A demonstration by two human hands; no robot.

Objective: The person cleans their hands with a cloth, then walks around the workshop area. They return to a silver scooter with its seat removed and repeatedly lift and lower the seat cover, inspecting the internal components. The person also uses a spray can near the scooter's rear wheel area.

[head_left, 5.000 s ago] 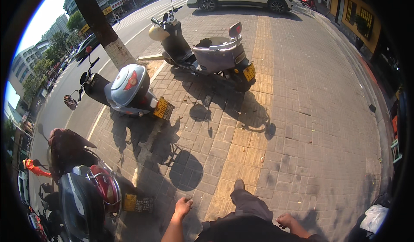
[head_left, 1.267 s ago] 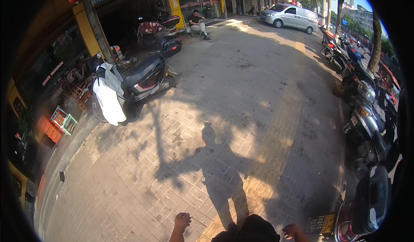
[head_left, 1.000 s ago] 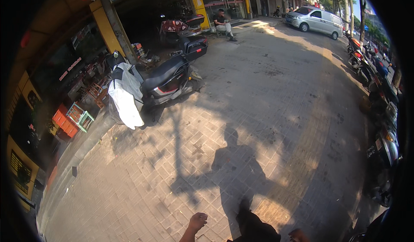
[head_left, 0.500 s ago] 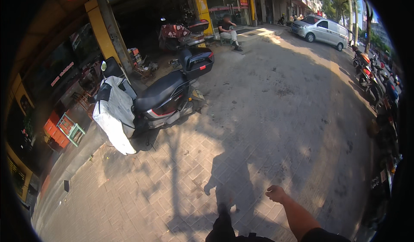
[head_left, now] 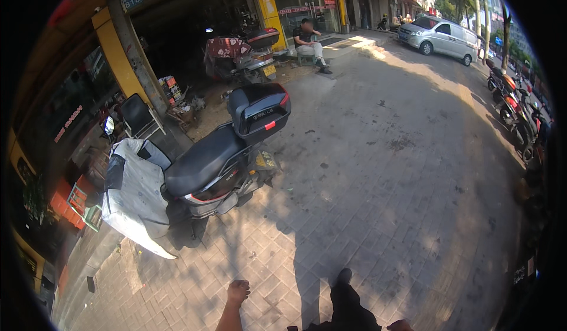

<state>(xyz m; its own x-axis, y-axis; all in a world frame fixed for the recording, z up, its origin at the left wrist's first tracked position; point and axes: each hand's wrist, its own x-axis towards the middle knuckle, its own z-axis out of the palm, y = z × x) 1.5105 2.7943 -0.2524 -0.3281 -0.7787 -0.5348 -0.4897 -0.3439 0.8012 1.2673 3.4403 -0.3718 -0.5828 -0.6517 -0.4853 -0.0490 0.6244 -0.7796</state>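
Observation:
My left hand [head_left: 238,291] swings low in the head view, its fingers loosely curled with nothing visible in them. My right hand [head_left: 399,325] is cut off by the lower edge, so its grip is unclear. Neither touches anything I can see. A dark trouser leg and shoe [head_left: 344,287] show between them on the brick paving [head_left: 413,224]. Ahead on the left a black scooter [head_left: 201,160] with a top box [head_left: 258,109] stands with a pale cover [head_left: 131,186] over its front, closest to my left hand.
Another scooter [head_left: 227,53] stands by the open shopfront, near a seated person [head_left: 308,47]. A silver van [head_left: 440,38] is parked further ahead. Scooters [head_left: 511,103] line the right side. An orange crate [head_left: 65,201] and chairs [head_left: 134,109] stand along the left.
The covered scooter looks larger and closer as I move forward. My right hand, raised forward half a second ago, has dropped to the edge. My left hand has come back into view.

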